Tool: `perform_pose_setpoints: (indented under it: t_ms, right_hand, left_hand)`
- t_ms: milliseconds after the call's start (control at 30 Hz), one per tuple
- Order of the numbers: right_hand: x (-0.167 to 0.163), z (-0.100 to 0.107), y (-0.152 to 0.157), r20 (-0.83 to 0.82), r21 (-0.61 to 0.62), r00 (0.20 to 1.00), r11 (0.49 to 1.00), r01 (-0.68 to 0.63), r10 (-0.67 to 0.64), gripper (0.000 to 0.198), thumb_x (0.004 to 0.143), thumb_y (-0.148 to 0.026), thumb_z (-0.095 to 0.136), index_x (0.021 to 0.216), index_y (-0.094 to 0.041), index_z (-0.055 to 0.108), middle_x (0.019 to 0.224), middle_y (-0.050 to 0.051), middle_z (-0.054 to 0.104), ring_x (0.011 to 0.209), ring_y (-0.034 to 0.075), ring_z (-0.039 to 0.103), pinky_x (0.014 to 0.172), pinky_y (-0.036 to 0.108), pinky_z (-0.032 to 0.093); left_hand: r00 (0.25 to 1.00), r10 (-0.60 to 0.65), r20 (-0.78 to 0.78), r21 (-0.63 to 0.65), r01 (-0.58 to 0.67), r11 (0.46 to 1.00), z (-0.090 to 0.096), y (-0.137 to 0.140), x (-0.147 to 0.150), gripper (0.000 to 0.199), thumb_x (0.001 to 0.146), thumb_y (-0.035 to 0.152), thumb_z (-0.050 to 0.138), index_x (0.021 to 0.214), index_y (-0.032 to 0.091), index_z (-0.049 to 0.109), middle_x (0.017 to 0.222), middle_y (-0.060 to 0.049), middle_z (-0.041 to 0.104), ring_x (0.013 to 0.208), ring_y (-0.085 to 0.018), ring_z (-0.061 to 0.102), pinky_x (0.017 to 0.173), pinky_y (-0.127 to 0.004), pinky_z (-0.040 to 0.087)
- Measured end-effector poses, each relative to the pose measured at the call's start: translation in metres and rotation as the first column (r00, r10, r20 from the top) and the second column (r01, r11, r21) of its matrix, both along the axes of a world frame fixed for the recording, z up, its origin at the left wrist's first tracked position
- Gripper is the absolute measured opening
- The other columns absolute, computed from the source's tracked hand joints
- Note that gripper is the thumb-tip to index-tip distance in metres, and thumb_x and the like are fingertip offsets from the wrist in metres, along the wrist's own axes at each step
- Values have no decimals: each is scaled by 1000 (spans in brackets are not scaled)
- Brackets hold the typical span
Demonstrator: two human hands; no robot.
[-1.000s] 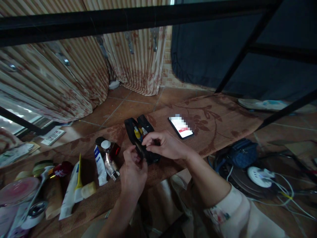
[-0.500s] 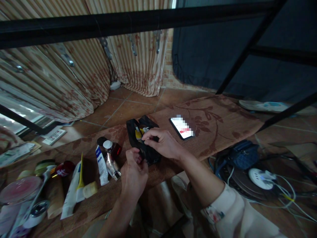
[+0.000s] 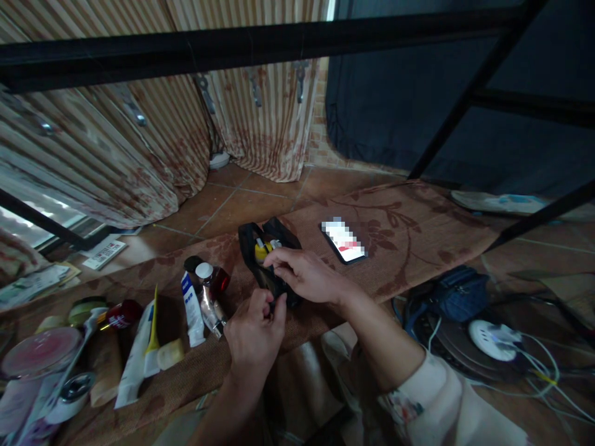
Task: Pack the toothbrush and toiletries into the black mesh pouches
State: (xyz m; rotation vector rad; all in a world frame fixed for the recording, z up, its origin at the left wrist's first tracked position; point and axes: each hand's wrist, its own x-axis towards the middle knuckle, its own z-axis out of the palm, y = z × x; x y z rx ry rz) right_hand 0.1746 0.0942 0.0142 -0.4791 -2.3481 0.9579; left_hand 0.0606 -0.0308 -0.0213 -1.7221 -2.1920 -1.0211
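A black pouch [image 3: 250, 253] lies with its top open on the cloth-covered surface, a yellow item [image 3: 263, 249] and small white-tipped items showing inside. My left hand [image 3: 256, 325] is closed at the pouch's near side, thumb and fingers pinching its edge. Reaching over the opening from the right, my right hand [image 3: 311, 275] has its fingers bent together at the pouch's mouth; whatever they grip is hidden. Left of the pouch lie a blue-and-white tube [image 3: 192, 313], a silver tube [image 3: 211, 313] and a white-capped bottle [image 3: 204, 271].
A lit phone [image 3: 344, 240] lies right of the pouch. Several cosmetics, including a pink-lidded jar [image 3: 41, 353] and a yellow-and-white tube [image 3: 134, 359], crowd the left end. A black metal bar [image 3: 260, 46] crosses above. A blue bag [image 3: 460, 291] and a power strip [image 3: 493, 339] with cables sit lower right.
My left hand has shifted slightly right along the pouch's near side, and its thumb has lifted. My right hand has moved slightly down and right, its fingers still at the opening.
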Motion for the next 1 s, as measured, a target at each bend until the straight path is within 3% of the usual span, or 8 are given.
perform_pose_setpoints:
  t_ms: [167, 467, 767, 1000]
  right_hand:
    - [0, 1, 0, -4, -140, 999, 990, -36, 36, 19, 89, -9, 47, 101, -19, 58, 80, -1, 59, 76, 11, 57, 71, 22, 40]
    - [-5, -3, 0, -31, -262, 999, 964, -41, 34, 15, 85, -8, 51, 90, -17, 60, 76, -3, 58, 74, 10, 56, 70, 21, 41]
    - [-5, -3, 0, -38, -229, 998, 972, -60, 53, 17, 85, -8, 52, 94, -18, 62, 76, -3, 59, 73, 10, 56, 71, 22, 41]
    - [-4, -2, -1, -56, -138, 998, 990, 2, -10, 19, 87, -8, 53, 98, -20, 63, 86, 0, 65, 82, 11, 60, 77, 24, 43]
  left_hand:
    - [1000, -10, 2, 41, 10, 999, -3, -2, 0, 20, 82, 37, 67, 77, 19, 60, 67, 1, 68, 59, -14, 65, 54, -23, 42]
    - [999, 7, -38, -53, -9, 999, -10, -4, 7, 24, 84, 43, 63, 85, 19, 67, 69, -3, 71, 63, -18, 67, 55, -26, 42]
    - [999, -26, 24, -83, 28, 996, -10, -1, 10, 15, 85, 28, 59, 74, 19, 63, 62, 1, 64, 56, -13, 59, 54, -24, 35]
    - [998, -30, 47, -121, 36, 992, -6, 1, 11, 26, 85, 26, 56, 59, 20, 52, 57, 1, 56, 51, -11, 51, 53, -25, 31]
